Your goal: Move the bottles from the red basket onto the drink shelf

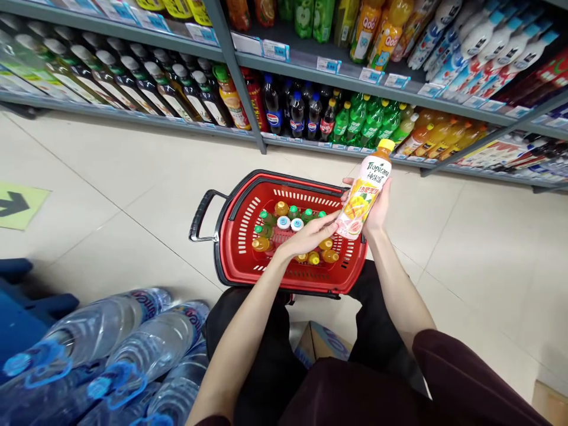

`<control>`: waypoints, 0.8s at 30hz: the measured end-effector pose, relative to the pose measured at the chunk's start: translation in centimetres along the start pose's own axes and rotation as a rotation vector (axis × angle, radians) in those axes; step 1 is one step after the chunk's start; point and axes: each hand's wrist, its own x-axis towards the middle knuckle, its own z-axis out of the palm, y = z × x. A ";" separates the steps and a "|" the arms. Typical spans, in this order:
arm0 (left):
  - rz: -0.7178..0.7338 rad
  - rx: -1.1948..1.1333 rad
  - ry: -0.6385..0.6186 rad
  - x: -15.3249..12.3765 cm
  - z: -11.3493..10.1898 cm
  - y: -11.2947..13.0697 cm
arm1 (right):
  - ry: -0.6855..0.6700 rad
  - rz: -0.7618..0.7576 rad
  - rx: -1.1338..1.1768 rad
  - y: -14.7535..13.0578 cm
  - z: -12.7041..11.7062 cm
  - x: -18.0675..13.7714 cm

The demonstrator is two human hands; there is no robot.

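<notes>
Both my hands are on a Tropicana juice bottle (366, 192) with a yellow cap and a pink and yellow label. It is tilted, its cap toward the shelves, above the right end of a red shopping basket (235, 236). My left hand (317, 234) grips the bottle near its base. My right hand (379, 207) is wrapped around its right side and back, with some fingers showing at the left. Inside the basket stand several bottles with green, white, orange and yellow caps. My left forearm hides part of them.
Ahead run shelves of drinks, with cola bottles (296, 112) and green soda bottles (357, 121) on the bottom row. Large water bottles (151, 337) lie at lower left. A cardboard box (317, 340) is between my legs. A yellow arrow sign (20, 204) marks the floor at left.
</notes>
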 end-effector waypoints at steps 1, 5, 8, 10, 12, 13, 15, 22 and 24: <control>-0.001 0.017 0.007 0.0 -0.2 0.1 | 0.003 0.003 -0.005 0.1 0.0 0.0; 0.004 0.031 0.020 -0.1 -0.1 -0.4 | 0.013 0.018 -0.028 0.6 0.2 0.0; -0.012 0.054 0.028 -0.1 0.1 -1.0 | 0.014 0.020 -0.010 0.8 0.3 0.0; -0.025 0.054 0.033 0.0 0.0 -1.1 | 0.012 0.025 0.010 0.9 0.3 0.0; -0.031 0.051 0.043 0.0 0.0 -1.0 | -0.005 0.031 0.037 0.9 0.3 0.0; -0.038 0.051 0.046 0.0 0.0 -0.8 | -0.013 0.033 0.047 0.9 0.2 0.1; -0.053 0.055 0.054 -0.1 0.0 -0.6 | -0.018 0.041 0.056 1.0 0.2 0.1; -0.069 0.033 0.050 0.0 0.2 -1.0 | -0.017 0.065 0.123 1.1 0.1 0.3; -0.071 0.021 0.048 0.0 0.2 -1.0 | -0.011 0.065 0.153 1.1 0.1 0.3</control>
